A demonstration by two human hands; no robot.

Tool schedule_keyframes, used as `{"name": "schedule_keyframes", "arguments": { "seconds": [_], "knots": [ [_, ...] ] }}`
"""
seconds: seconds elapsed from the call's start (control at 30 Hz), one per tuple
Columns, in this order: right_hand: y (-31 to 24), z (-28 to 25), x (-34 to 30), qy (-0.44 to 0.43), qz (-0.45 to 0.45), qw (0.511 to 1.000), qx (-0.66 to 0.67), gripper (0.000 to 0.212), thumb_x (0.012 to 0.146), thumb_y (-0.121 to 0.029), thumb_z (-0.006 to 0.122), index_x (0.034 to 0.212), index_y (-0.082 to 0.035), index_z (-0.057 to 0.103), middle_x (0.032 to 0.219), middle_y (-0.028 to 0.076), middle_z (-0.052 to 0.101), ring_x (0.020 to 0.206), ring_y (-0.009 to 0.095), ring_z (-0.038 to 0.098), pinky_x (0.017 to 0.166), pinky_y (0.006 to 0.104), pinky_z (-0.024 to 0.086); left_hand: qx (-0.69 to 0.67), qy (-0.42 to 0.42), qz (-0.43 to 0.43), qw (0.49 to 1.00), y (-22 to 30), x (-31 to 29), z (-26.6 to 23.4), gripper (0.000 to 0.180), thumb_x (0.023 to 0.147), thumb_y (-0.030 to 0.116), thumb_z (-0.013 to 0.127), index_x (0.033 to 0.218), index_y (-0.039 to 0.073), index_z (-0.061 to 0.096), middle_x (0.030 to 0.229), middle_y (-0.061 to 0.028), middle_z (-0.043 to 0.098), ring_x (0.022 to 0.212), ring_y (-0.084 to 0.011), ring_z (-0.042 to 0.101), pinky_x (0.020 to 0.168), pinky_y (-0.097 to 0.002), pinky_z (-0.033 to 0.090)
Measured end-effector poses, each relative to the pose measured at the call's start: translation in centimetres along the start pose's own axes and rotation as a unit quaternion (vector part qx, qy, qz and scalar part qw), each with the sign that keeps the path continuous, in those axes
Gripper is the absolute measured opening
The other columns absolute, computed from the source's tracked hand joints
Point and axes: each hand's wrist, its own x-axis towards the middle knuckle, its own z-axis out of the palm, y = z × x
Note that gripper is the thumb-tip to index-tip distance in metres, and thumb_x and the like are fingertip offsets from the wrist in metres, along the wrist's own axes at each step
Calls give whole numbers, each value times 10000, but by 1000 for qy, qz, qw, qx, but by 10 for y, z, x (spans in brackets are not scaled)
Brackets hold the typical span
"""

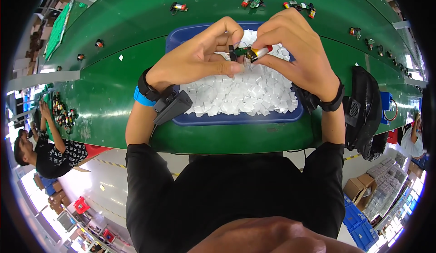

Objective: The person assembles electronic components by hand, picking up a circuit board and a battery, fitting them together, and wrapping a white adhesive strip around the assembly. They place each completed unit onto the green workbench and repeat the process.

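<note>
The left hand and right hand meet above the blue tray of white square pads, near the bench's near edge. The small cylindrical cell with green circuit board sits between both hands, pinched by the right fingertips at its yellow end; the left fingertips grip the board end. Similar assemblies lie along the far edge.

Beyond my tray, more battery assemblies lay along the green counter; a coworker sat at my left.
</note>
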Motion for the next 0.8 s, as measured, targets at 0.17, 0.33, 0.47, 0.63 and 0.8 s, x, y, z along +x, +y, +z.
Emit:
{"name": "schedule_keyframes", "arguments": {
  "seconds": [0.17, 0.33, 0.47, 0.63, 0.8],
  "knots": [
    [-4, -2, -1, -27, 29, 998, 56, 301, 688, -16, 824, 936, -64, 660, 967, 44, 672, 949, 266, 588, 802, 368, 486, -5, 4, -2, 1000, 3, 0, 2, 358, 903, 44, 722, 1080, 90, 413, 1077, -20, 513, 1002, -120, 564, 799, -296, 546],
    [-5, -5, 0, -28, 34, 996, 84, 283, 708, -22, 829, 946, -48, 678, 997, 46, 722, 972, 253, 602, 821, 352, 500, -45, -2, -17, 999, 6, 0, 4, 362, 932, 76, 688, 1133, 95, 387, 1060, -60, 560, 955, -138, 626, 771, -291, 560],
    [-5, -7, 1, -3, 2, 999, 45, 291, 698, -24, 834, 951, -41, 692, 997, 56, 745, 983, 260, 624, 818, 340, 520, -95, 9, -25, 995, 8, 0, 2, 335, 976, 134, 631, 1221, 67, 413, 1026, -86, 594, 932, -153, 653, 746, -291, 569],
    [-6, 0, -1, 21, -13, 999, -30, 298, 674, -19, 837, 938, -31, 698, 973, 62, 747, 975, 274, 656, 776, 340, 548, -18, 120, -16, 992, 10, 2, 13, 343, 1025, 179, 536, 1315, 0, 502, 1009, -103, 635, 918, -171, 662, 729, -304, 578],
    [-10, 5, -1, 12, -27, 997, -72, 266, 676, -5, 821, 914, -18, 704, 943, 69, 744, 945, 270, 680, 729, 334, 570, -17, 119, -51, 991, 12, 1, 16, 329, 1023, 146, 513, 1300, -25, 560, 1043, -102, 639, 916, -173, 658, 716, -318, 586]
  ]
}}
